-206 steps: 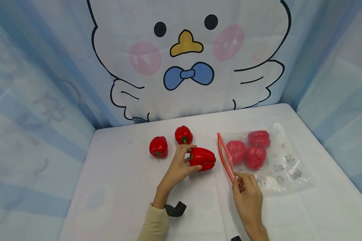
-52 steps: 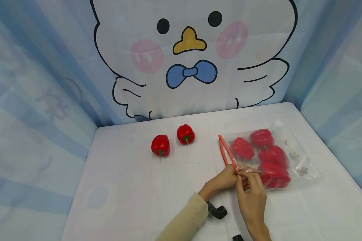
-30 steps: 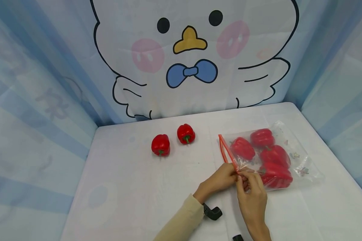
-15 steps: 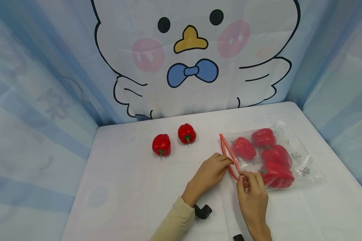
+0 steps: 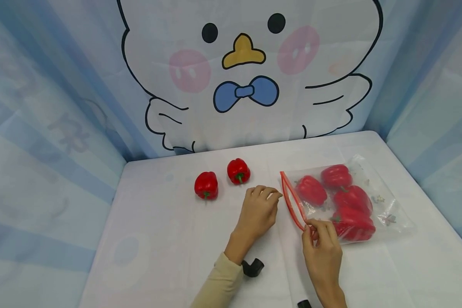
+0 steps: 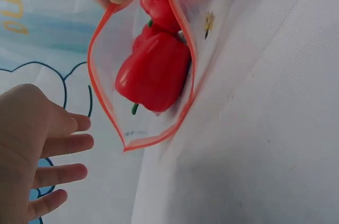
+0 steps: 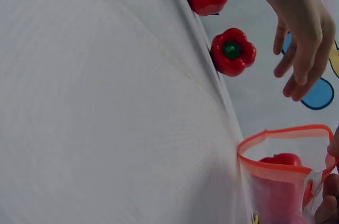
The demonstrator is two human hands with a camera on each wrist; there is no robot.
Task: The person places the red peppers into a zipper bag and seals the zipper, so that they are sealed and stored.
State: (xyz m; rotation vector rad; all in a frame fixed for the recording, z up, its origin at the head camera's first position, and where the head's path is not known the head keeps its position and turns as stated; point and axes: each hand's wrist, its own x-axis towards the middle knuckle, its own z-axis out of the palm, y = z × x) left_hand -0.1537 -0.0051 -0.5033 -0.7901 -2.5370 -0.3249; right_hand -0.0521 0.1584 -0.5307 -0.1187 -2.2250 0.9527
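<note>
A clear zip bag (image 5: 392,209) with a red-orange rim lies on the right of the table, its mouth facing left and gaping. Several red bell peppers (image 5: 353,200) are inside it. My right hand (image 5: 322,252) pinches the near corner of the rim between thumb and fingers. Just left of the mouth, my left hand (image 5: 257,212) is in the air, holding nothing, its fingers relaxed. In the left wrist view, that hand (image 6: 39,155) has its fingers spread apart beside the bag's rim (image 6: 95,83).
Two more red bell peppers, one at left (image 5: 205,185) and one farther back (image 5: 238,171), sit on the white-covered table (image 5: 158,248). A curtain with a cartoon bird (image 5: 242,55) hangs behind. Black camera mounts (image 5: 253,268) stick out at the wrists.
A bell pepper that my left hand held earlier is now in the bag. My left hand has come out of the mouth and moved left. My right hand keeps its pinch on the rim.
</note>
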